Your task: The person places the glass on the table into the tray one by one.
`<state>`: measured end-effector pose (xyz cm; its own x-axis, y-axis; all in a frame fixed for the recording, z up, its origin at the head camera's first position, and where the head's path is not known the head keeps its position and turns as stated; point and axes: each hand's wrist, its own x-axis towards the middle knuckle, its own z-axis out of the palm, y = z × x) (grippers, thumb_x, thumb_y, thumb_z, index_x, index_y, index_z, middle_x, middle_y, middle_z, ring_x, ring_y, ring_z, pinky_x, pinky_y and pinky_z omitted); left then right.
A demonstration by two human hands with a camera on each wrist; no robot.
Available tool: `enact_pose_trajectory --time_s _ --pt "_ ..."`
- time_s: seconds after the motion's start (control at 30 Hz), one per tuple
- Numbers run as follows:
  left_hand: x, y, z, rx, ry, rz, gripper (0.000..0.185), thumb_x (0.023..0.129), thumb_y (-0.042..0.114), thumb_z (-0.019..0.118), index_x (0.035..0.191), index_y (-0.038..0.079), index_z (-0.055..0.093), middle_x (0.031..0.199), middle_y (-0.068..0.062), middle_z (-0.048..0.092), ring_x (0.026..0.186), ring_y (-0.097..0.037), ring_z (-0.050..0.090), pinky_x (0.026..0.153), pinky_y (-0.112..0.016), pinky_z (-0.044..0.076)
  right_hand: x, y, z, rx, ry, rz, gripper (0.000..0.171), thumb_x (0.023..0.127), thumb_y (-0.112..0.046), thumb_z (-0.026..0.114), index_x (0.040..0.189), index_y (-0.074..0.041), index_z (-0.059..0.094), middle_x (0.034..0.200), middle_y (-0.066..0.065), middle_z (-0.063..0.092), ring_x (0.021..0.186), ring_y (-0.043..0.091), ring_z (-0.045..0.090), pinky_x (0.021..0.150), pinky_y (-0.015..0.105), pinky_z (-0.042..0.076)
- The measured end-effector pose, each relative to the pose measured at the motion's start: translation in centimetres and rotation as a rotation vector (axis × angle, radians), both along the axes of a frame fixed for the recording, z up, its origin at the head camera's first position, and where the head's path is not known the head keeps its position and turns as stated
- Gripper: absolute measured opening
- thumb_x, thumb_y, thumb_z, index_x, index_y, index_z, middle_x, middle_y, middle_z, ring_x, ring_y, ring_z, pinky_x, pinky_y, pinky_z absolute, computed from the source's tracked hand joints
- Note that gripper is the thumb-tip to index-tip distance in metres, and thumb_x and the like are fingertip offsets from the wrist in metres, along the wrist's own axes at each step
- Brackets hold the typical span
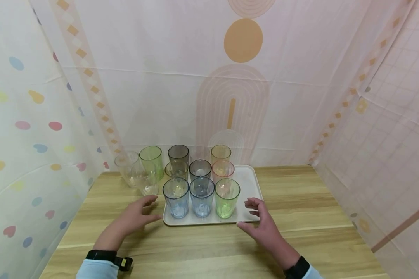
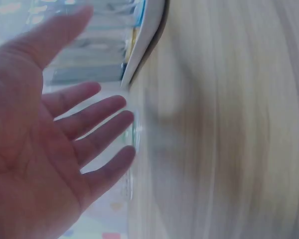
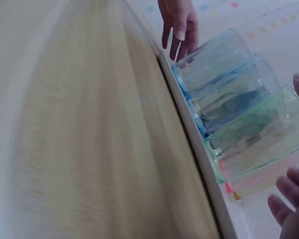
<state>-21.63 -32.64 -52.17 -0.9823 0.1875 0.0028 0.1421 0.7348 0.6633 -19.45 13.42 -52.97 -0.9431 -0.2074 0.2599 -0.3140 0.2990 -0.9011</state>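
Note:
A white tray [image 1: 248, 190] bears several tinted drinking glasses in rows. Along its front edge stand a blue glass [image 1: 176, 198], a second blue glass [image 1: 201, 197] and a light green glass [image 1: 227, 198]. Behind them are an amber glass [image 1: 176, 169], a grey glass [image 1: 200, 168] and a pink glass [image 1: 223, 170]. My left hand [image 1: 134, 219] holds nothing, its fingers spread and thumb near the tray's front left corner; contact is unclear. Over the tray's front right corner hovers my right hand [image 1: 262, 224], fingers loosely bent and holding nothing, just right of the light green glass.
Left of the tray, two clear glasses [image 1: 127, 170] and a taller green glass [image 1: 151, 161] stand on the wooden table [image 1: 300, 205]. A dark glass [image 1: 178, 152] and a yellowish glass [image 1: 220, 152] form the back row. Patterned cloth [image 1: 160, 97] hangs behind the table.

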Motion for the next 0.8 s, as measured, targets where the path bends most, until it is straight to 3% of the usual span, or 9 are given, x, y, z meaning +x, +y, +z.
enact_pose_trajectory --time_s 0.1,0.2,0.3,0.37,0.57,0.8 --pt "-0.1 -0.9 0.1 0.005 0.054 0.09 0.066 0.102 0.035 0.083 0.149 -0.004 0.061 0.142 -0.029 0.068 0.132 -0.053 0.064 0.108 -0.069 0.053 0.8 0.2 -0.5 0.0 0.044 0.096 0.074 0.092 -0.011 0.092 0.152 -0.004 0.05 0.146 0.025 0.06 0.135 0.041 0.061 0.115 0.049 0.053" --pt "-0.5 -1.5 0.0 0.028 0.114 0.249 0.051 0.106 0.033 0.078 0.141 -0.002 0.066 0.133 -0.025 0.073 0.125 -0.048 0.067 0.104 -0.066 0.055 1.3 0.1 -1.1 -0.007 0.072 0.176 0.072 0.093 -0.011 0.091 0.151 0.001 0.049 0.146 0.027 0.06 0.135 0.045 0.061 0.114 0.046 0.054" --pt "-1.1 -1.8 -0.3 0.097 0.176 0.428 0.055 0.106 0.039 0.077 0.14 -0.001 0.064 0.134 -0.024 0.07 0.126 -0.045 0.065 0.106 -0.064 0.053 1.7 -0.1 -1.6 -0.011 0.063 0.212 0.069 0.095 -0.011 0.09 0.15 0.001 0.05 0.147 0.026 0.059 0.135 0.044 0.061 0.115 0.044 0.053" --pt "-1.8 -1.8 -0.5 0.165 0.218 0.505 0.066 0.103 0.044 0.08 0.145 -0.002 0.058 0.14 -0.025 0.064 0.13 -0.044 0.061 0.109 -0.063 0.051 1.9 -0.2 -1.9 -0.008 0.055 0.217 0.068 0.095 -0.012 0.09 0.15 0.001 0.051 0.147 0.026 0.06 0.135 0.044 0.061 0.116 0.043 0.052" --pt "-4.1 -1.1 -1.4 0.318 0.305 0.541 0.099 0.095 0.048 0.088 0.165 0.0 0.038 0.159 -0.024 0.049 0.144 -0.045 0.051 0.119 -0.062 0.045 2.2 -0.4 -2.1 -0.013 0.054 0.208 0.067 0.094 -0.011 0.09 0.149 -0.003 0.053 0.147 0.024 0.062 0.135 0.038 0.062 0.114 0.042 0.052" --pt "-5.4 -0.3 -1.8 0.375 0.326 0.577 0.1 0.094 0.053 0.087 0.167 0.007 0.037 0.159 -0.022 0.05 0.142 -0.043 0.052 0.117 -0.063 0.047 2.5 -0.4 -2.3 -0.028 -0.035 0.235 0.068 0.095 -0.01 0.089 0.151 -0.007 0.051 0.15 0.022 0.058 0.14 0.037 0.058 0.12 0.048 0.048"
